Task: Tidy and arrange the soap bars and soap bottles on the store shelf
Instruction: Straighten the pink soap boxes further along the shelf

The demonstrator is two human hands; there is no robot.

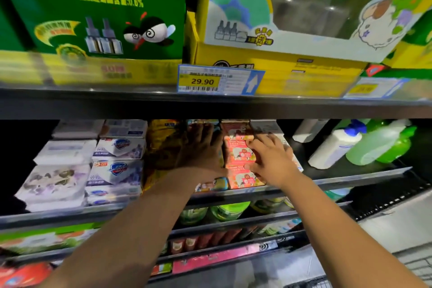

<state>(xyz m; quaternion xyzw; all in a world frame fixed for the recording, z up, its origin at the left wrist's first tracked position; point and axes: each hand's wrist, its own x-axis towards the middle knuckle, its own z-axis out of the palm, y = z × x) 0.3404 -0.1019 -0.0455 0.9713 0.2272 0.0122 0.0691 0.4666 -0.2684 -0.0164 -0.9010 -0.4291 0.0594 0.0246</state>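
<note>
Middle shelf [355,176], far left: white soap bar packs [60,170] are sitting stacked, with blue-crest soap packs [117,168] just right of them, then yellow packs [161,147]. The left hand [201,147] is reaching in with fingers straight and spread, lying flat on packs between the yellow ones and the orange soap boxes [238,154], holding nothing. The right hand [271,159] is gripping the orange soap boxes, fingers curled over one box, thumb lower down. Far right, a white pump bottle [334,147] is standing just beside green bottles [376,146].
</note>
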